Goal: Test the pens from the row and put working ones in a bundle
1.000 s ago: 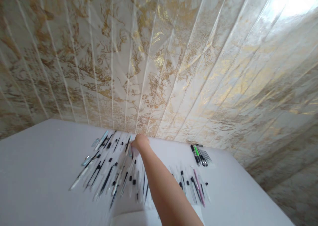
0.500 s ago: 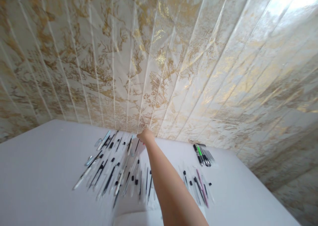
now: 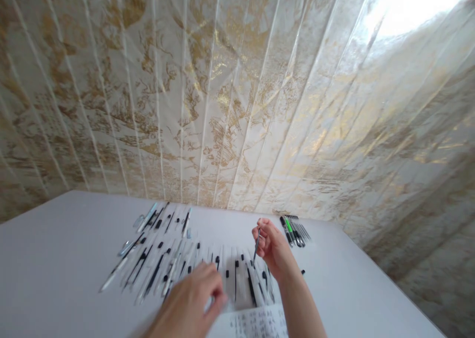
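Note:
My right hand (image 3: 272, 247) hovers above the white table (image 3: 55, 259), fingers pinched round a thin dark pen (image 3: 257, 244) held nearly upright. My left hand (image 3: 193, 301) is low in the view, blurred, fingers curled down over the near end of a spread of several pens (image 3: 166, 259). These pens are mostly clear or white with black caps and lie side by side pointing away from me. A sheet of paper with writing (image 3: 256, 323) lies below my hands.
A tidy small bundle of pens with a green one (image 3: 295, 229) lies at the back right of the table. A glossy wall with gold marbling (image 3: 237, 90) rises right behind the table. The table's right edge runs diagonally toward the lower right.
My right arm has pulled back from the far row by the wall and now holds a pen. My left hand has come into view over the near pens.

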A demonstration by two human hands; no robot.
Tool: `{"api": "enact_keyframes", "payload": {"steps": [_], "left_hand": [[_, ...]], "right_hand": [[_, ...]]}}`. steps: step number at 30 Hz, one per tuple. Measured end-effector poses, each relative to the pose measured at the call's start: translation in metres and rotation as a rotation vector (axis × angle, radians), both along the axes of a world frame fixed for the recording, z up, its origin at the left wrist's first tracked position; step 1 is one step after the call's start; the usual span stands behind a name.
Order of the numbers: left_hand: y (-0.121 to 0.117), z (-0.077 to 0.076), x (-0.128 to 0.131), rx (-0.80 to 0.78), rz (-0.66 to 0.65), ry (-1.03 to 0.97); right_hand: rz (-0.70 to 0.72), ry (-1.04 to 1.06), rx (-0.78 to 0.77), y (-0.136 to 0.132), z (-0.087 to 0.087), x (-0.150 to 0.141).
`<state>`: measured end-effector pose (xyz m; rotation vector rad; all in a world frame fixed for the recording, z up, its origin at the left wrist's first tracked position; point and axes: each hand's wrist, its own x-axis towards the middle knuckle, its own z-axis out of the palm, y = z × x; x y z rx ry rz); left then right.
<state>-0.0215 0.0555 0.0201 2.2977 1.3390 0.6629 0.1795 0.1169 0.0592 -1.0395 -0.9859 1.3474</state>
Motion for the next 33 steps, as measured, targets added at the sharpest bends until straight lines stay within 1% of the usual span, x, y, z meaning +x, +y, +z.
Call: {"api": "enact_keyframes", "payload": {"steps": [1,2,4,5,7,9,11,13,18,22,25,28,31,33], "left_hand": [[0.018,0.012,-0.014,0.011,0.113,0.080],[0.036,0.022,-0.029,0.034,0.167,0.109],[0.072,0.037,-0.056,0.062,0.217,0.157],[0.089,0.041,-0.068,0.076,0.220,0.186],[0.115,0.044,-0.084,0.088,0.206,0.249],[0.132,0.042,-0.091,0.076,0.185,0.320],[0.140,0.039,-0.089,0.050,0.193,0.393],[0.145,0.036,-0.082,0.008,0.243,0.466],[0.159,0.030,-0.051,-0.144,0.415,0.603],[0.176,0.026,-0.032,-0.247,0.493,0.645],[0.185,0.024,-0.026,-0.303,0.530,0.640],[0.190,0.020,-0.023,-0.335,0.564,0.600],[0.191,0.015,-0.022,-0.328,0.582,0.507],[0.193,0.016,-0.023,-0.295,0.581,0.403]], "right_hand": [[-0.015,0.040,0.012,-0.004,0.001,0.008],[-0.024,0.073,0.021,-0.006,0.003,0.014],[-0.025,0.120,0.032,-0.007,0.005,0.022],[-0.018,0.135,0.034,-0.007,0.006,0.024],[0.003,0.152,0.033,-0.006,0.006,0.026],[0.024,0.154,0.027,-0.006,0.006,0.027],[0.044,0.144,0.022,-0.007,0.006,0.027],[0.060,0.127,0.017,-0.008,0.006,0.026],[0.099,0.072,0.003,-0.010,0.009,0.021],[0.118,0.029,0.003,-0.013,0.012,0.016],[0.123,0.005,0.006,-0.013,0.014,0.016],[0.123,-0.013,0.009,-0.012,0.013,0.015],[0.124,-0.029,0.014,-0.011,0.012,0.015],[0.128,-0.043,0.018,-0.011,0.012,0.015]]}}
